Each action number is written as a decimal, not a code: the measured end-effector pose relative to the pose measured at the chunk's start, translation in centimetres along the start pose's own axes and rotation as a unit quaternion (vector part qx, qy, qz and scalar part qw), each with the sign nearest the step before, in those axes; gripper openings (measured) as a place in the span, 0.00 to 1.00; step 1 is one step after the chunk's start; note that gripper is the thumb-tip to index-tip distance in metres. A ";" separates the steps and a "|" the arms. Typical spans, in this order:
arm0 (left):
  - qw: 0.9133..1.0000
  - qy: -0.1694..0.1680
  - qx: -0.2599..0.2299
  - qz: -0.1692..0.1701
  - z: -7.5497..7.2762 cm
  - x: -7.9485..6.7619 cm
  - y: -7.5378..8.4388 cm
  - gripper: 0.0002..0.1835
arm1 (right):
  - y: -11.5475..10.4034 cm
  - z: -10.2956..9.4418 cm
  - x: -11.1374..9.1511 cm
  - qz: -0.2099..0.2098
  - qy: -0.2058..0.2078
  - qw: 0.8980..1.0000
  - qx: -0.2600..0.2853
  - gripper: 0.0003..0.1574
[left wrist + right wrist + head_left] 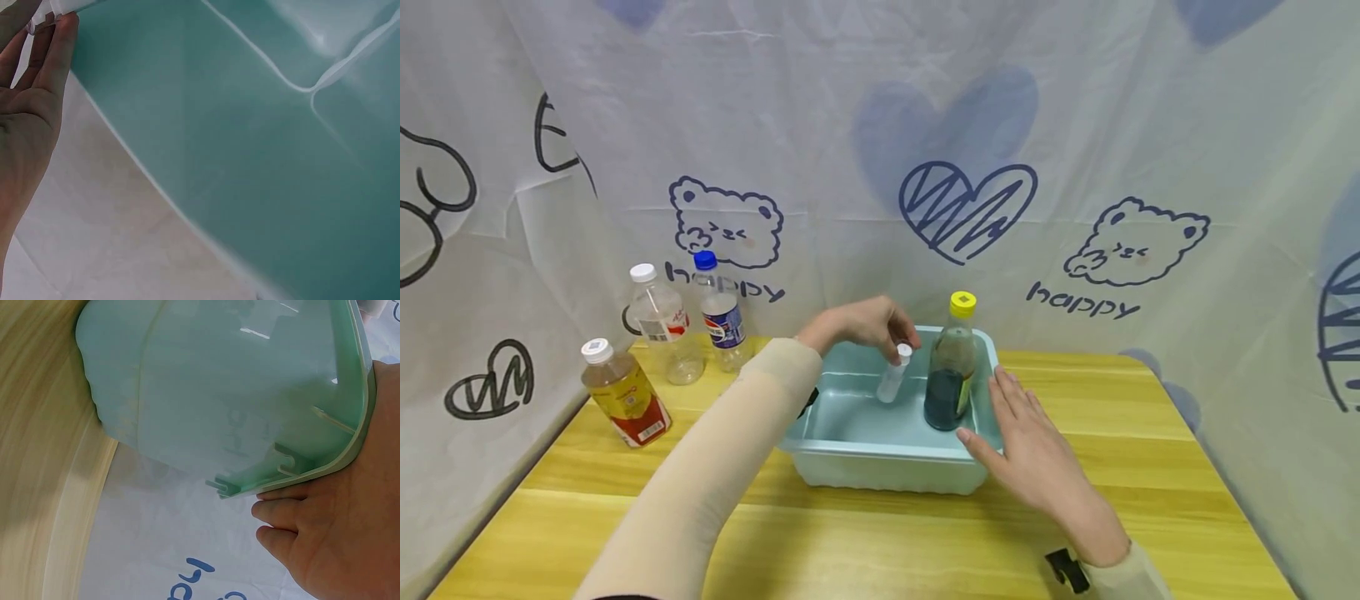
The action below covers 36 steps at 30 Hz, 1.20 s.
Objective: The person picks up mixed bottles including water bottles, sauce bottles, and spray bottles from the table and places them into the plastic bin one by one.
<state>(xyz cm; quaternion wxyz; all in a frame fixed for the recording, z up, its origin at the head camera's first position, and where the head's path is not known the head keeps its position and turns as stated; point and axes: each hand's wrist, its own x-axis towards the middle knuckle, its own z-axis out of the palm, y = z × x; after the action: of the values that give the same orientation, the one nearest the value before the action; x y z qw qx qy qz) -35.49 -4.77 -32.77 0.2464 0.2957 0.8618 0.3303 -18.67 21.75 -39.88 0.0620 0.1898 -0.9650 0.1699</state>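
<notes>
In the head view my left hand [868,323] reaches over the back of a light teal plastic bin [880,451]. Its fingers pinch a small whitish bottle [891,382] near the white cap, and the bottle leans slightly inside the bin. The left wrist view catches the same left hand [31,106] at its left edge, with only a bit of the bottle showing. Beside it in the bin stands a bottle of dark liquid [950,383] with a yellow cap. My right hand [1033,442] rests along the bin's right rim, fingers straight; the right wrist view shows the palm side against that rim.
Left of the bin stand a clear bottle with a white cap [666,329], a blue-capped clear bottle [722,321] and a bottle of reddish-brown drink [625,396]. The wooden table [1120,433] meets a patterned curtain [820,192] behind.
</notes>
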 end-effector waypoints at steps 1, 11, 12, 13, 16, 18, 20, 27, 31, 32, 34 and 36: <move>1.000 -0.002 0.000 -0.002 0.1 0.1 -0.1 0.20 | 0.0 0.0 0.0 0.000 0.000 1.000 0.000 0.60; 1.000 -0.015 0.007 -0.014 1.0 0.5 -0.7 0.20 | 0.0 0.0 -0.1 0.000 0.001 1.000 -0.002 0.60; 1.000 -0.015 0.006 -0.016 1.0 0.5 -0.7 0.20 | 0.0 0.0 -0.1 0.000 0.002 1.000 -0.002 0.60; 1.000 -0.016 0.006 -0.016 1.1 0.6 -0.8 0.20 | -0.1 0.0 -0.1 0.001 0.001 1.000 -0.002 0.60; 1.000 -0.020 0.006 -0.017 1.2 0.7 -1.0 0.20 | 0.0 0.0 -0.1 0.000 0.003 1.000 -0.002 0.60; 1.000 -0.024 0.006 -0.019 1.3 0.8 -1.1 0.19 | 0.0 0.0 -0.1 -0.001 0.004 1.000 -0.002 0.59; 0.999 -0.027 0.003 -0.022 1.4 0.8 -1.1 0.19 | 0.0 0.0 -0.1 -0.002 0.006 1.000 -0.002 0.59; 0.999 -0.028 -0.003 -0.026 1.7 0.7 -1.2 0.19 | 0.0 -0.1 -0.1 -0.003 0.006 1.000 -0.003 0.59; 0.999 -0.033 -0.004 -0.025 1.8 0.7 -1.1 0.20 | 0.0 0.0 -0.1 0.000 0.004 1.000 -0.004 0.58; 0.999 -0.035 -0.004 -0.024 1.8 0.7 -1.0 0.20 | 0.0 0.0 -0.1 0.000 0.003 1.000 -0.004 0.59; 0.999 -0.038 -0.003 -0.023 1.8 0.7 -1.0 0.21 | -0.1 -0.1 -0.1 0.001 0.002 1.000 -0.003 0.59; 0.999 -0.039 -0.002 -0.022 1.8 0.6 -1.0 0.22 | -0.1 -0.1 -0.1 0.002 0.002 1.000 -0.002 0.59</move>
<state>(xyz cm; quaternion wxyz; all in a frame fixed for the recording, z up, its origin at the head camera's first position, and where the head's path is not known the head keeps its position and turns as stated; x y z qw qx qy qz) -35.14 -4.21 -34.74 0.2879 0.2891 0.8569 0.3151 -18.53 21.74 -39.77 0.0636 0.1880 -0.9655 0.1685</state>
